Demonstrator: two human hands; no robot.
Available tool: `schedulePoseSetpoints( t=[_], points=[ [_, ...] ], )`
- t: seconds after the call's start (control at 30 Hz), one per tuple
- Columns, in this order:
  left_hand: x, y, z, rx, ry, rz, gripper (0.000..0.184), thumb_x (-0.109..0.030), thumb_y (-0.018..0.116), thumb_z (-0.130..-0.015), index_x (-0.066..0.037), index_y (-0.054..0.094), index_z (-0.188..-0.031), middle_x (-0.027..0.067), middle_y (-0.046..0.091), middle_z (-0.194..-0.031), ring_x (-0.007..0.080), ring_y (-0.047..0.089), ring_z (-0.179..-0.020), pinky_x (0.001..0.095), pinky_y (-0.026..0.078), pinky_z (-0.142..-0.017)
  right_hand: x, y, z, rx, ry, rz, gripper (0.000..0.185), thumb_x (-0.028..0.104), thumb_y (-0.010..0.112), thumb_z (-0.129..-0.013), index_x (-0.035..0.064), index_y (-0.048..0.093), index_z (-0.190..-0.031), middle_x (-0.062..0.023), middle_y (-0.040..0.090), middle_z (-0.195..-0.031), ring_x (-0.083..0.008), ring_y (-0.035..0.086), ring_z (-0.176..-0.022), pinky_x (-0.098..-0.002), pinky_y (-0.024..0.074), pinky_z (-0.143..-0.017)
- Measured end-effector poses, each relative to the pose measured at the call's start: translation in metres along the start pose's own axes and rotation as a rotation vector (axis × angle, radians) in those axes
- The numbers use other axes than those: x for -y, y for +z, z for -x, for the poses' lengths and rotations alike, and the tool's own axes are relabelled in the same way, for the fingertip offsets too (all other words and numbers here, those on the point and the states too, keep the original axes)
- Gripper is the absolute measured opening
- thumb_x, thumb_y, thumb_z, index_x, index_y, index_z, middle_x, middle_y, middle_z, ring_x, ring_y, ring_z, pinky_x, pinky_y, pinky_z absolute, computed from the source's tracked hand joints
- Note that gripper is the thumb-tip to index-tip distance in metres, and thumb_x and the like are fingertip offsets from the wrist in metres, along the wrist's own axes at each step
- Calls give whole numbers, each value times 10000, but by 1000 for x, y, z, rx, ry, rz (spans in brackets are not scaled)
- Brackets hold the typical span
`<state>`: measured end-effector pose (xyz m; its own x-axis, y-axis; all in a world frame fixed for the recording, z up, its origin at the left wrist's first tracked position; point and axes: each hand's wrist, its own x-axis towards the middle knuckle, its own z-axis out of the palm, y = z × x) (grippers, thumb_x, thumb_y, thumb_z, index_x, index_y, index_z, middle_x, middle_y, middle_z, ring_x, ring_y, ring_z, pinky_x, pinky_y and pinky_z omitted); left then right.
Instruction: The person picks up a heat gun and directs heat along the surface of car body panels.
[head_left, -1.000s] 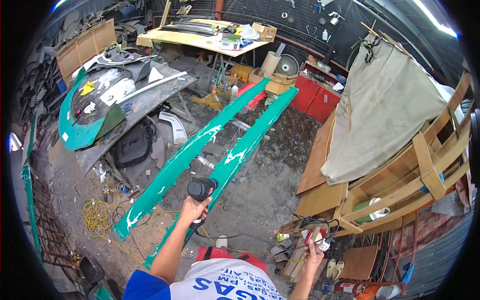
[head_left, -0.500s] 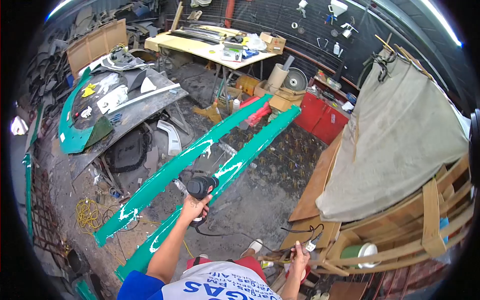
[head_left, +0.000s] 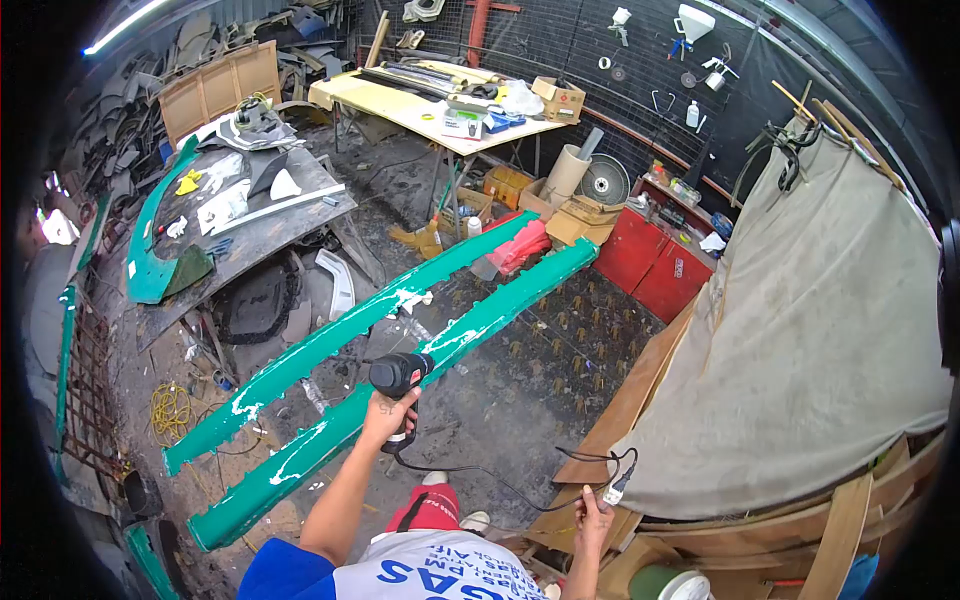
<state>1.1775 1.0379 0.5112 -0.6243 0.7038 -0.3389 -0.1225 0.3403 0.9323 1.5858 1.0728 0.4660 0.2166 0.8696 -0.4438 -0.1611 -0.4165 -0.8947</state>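
Note:
My left hand [head_left: 390,415] is closed around the grip of a black corded pistol-grip power tool [head_left: 398,374], which could be a heat gun or a drill. It is held above the nearer of two long green panels [head_left: 350,410], and I cannot tell whether its nose touches the panel. White patches mark both panels. Lower right, my right hand [head_left: 592,512] pinches a black power cord [head_left: 560,505] close to its white plug [head_left: 614,492]. The cord sags between the two hands, with a loop above the right one.
A work table [head_left: 290,230] at left carries a curved green part [head_left: 150,250]. Behind stands a yellow-topped table [head_left: 400,100]; red cabinets [head_left: 655,255] are at the back. A grey cloth [head_left: 760,390] over wood fills the right. Yellow cord [head_left: 170,408] lies on the floor.
The view has shifted, and a red-clad leg and shoes now show more below me. Both hands keep their hold; the loop of cord and plug have moved slightly left.

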Motion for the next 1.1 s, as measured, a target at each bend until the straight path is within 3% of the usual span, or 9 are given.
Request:
schedulePoseSetpoints(
  t=[0.43,0.8,0.87,1.07,1.1],
  points=[
    [-18,112,-126,16,-29,111,340,-295,709,-829,28,613,-877,104,613,-588,148,581,-432,287,475,-395,57,47,-156,40,-63,21,169,202,719,-822,80,614,-771,-6,575,-599,-57,464,-431,-176,273,-347],
    [-78,199,-242,145,-80,0,370,-316,689,-843,44,616,-888,108,612,-604,160,585,-440,296,470,-398,85,107,-252,-67,89,-30,210,223,738,-811,91,588,-746,-15,577,-608,-67,482,-448,-192,285,-347],
    [-86,215,-258,157,-75,-10,371,-318,686,-844,45,616,-882,111,610,-599,163,585,-438,296,469,-397,88,112,-269,-61,125,-73,177,221,714,-836,125,565,-826,8,563,-648,-69,488,-479,-186,294,-362],
    [-106,276,-307,169,-47,-21,374,-318,682,-847,51,625,-850,115,616,-589,163,599,-447,300,477,-399,81,117,-341,0,232,-168,192,271,702,-852,141,561,-837,33,529,-644,-59,479,-498,-190,312,-376],
    [-111,286,-315,186,-63,-41,365,-309,692,-839,36,610,-925,111,616,-601,168,595,-449,305,481,-408,82,119,-354,25,270,-193,196,281,696,-857,139,562,-837,35,520,-636,-59,474,-495,-188,313,-377]
  ],
)
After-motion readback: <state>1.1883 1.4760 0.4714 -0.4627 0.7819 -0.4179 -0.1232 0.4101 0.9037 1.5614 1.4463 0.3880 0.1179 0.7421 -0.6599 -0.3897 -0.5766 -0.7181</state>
